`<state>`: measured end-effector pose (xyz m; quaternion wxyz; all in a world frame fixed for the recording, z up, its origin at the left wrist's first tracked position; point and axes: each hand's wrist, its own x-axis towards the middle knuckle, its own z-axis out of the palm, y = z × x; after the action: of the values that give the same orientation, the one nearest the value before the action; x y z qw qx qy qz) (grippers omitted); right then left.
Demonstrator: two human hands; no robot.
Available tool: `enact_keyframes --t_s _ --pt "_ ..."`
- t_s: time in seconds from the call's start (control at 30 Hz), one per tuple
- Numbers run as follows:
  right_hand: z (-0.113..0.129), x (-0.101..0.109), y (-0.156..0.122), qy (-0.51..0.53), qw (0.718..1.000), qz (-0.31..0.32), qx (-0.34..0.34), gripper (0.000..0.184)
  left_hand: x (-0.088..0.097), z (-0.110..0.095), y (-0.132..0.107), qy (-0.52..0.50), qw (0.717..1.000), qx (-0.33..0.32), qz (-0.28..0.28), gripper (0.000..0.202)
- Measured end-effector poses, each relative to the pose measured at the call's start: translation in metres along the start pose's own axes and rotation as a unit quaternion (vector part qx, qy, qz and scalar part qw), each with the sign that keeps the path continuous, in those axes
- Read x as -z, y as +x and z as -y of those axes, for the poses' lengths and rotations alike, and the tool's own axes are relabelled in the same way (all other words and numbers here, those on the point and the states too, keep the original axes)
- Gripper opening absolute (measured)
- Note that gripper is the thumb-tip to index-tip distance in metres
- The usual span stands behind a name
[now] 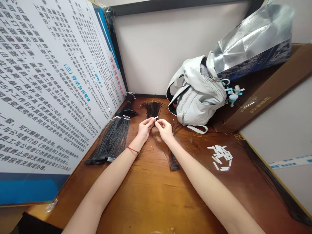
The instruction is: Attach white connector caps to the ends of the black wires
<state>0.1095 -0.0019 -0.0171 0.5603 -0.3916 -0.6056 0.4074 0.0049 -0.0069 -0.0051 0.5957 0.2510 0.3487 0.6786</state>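
Fingers (151,121) of the left hand (145,127) and the right hand (165,130) are pressed together in two facing pinches, almost tip to tip, with a small white strip (155,118) gripped between them. The strip is held just in front of a fan of fine black strands (152,109), which spreads over the wooden bench (151,201) beyond the hands; whether strip and strands are joined cannot be told. A black strand bundle (173,161) lies below the right hand, its thin upper strands running toward the pinch. As to work judged done, a row of black bundles (114,139) with white-tipped ends is laid out beside the left hand, along the foot of a printed notice board (53,81), and a smaller dark tuft (127,112) lies just beyond it. As to work judged left, a loose scatter of white strips (220,157) is seen on the bench to the right, and a long hank of black strands (270,182) is laid along the right edge. A pale grey backpack (195,97) is placed against the far wall.
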Motion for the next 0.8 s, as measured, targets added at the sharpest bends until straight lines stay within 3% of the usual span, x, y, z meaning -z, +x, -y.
enact_keyframes --t_s 0.8 --pt "0.0 0.0012 -0.0002 -0.042 0.997 -0.069 -0.009 0.017 0.006 0.0043 0.0011 0.066 0.995 -0.025 0.064 0.04"
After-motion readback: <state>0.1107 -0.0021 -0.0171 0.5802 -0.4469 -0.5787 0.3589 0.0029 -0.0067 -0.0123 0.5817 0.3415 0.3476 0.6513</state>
